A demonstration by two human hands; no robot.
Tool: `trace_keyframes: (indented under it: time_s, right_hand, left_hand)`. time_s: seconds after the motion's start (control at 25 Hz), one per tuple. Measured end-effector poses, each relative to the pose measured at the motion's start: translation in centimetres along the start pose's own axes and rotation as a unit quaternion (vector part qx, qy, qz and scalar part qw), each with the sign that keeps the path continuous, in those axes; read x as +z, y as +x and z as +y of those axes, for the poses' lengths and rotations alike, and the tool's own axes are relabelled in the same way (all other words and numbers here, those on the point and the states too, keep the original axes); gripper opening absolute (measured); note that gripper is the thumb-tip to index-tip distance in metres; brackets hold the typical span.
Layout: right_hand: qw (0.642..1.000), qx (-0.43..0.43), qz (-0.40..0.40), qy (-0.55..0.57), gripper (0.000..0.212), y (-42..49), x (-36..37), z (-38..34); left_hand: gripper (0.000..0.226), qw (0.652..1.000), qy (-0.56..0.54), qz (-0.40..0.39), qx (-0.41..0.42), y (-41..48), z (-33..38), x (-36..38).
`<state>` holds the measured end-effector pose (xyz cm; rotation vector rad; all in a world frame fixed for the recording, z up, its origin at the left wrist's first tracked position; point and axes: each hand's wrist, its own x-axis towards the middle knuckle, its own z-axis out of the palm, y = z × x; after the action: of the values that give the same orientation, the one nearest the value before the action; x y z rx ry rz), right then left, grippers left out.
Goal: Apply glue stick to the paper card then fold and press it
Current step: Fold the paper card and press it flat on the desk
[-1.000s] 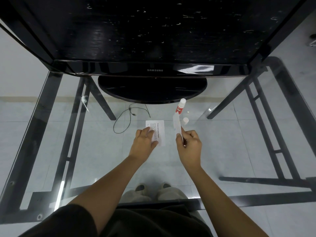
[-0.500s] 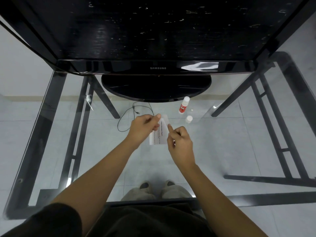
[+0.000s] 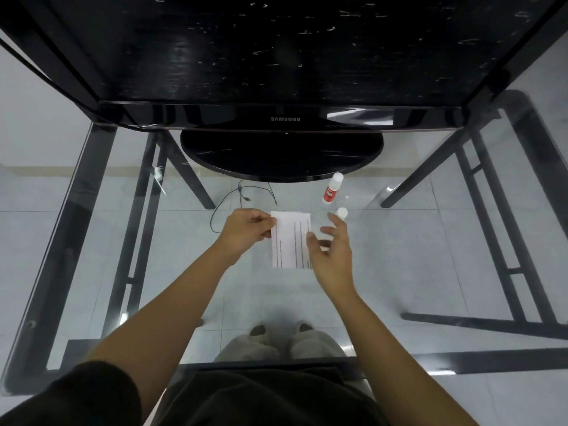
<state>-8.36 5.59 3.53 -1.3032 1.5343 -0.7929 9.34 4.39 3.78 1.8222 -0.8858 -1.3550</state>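
A white paper card (image 3: 290, 241) with dark printed lines is held over the glass table, its printed face toward me. My left hand (image 3: 246, 230) pinches its upper left edge. Just right of the card, my right hand (image 3: 333, 250) hovers with fingers spread, holding nothing. The red-and-white glue stick (image 3: 332, 189) stands upright on the glass, beyond my right hand. Its white cap (image 3: 342, 213) lies just behind my right fingertips.
A black Samsung monitor (image 3: 284, 56) fills the far side, its round base (image 3: 281, 155) close behind the card. The glass table (image 3: 430, 241) shows the black metal frame, a loose cable (image 3: 242, 198) and the tiled floor through it. My feet are visible below.
The card has been opened out flat and turned printed side up. My right hand let go of it and moved right with fingers spread. My left hand keeps its pinch.
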Motion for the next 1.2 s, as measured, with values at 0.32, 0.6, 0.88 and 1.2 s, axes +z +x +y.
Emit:
trace_keyframes:
  time_s: [0.32, 0.6, 0.88, 1.2]
  right_hand:
    - [0.989, 0.082, -0.117, -0.039, 0.03, 2.6, -0.2, 1.6]
    - [0.993, 0.053, -0.088, -0.059, 0.029, 4.9, 0.8, 1.4]
    - [0.991, 0.058, -0.091, -0.077, 0.026, 5.2, 1.3, 2.1]
    - [0.991, 0.045, -0.092, -0.084, 0.029, 5.6, 1.5, 2.9]
  left_hand:
    - [0.006, 0.999, -0.031, 0.003, -0.028, 0.5, -1.9, 0.1]
    - [0.009, 0.989, 0.075, 0.11, 0.063, 1.2, -2.9, 1.8]
    - [0.016, 0.971, 0.175, 0.129, 0.099, 2.0, -3.5, 2.1]
    - [0.019, 0.966, 0.193, 0.126, 0.115, 2.5, -3.5, 2.3]
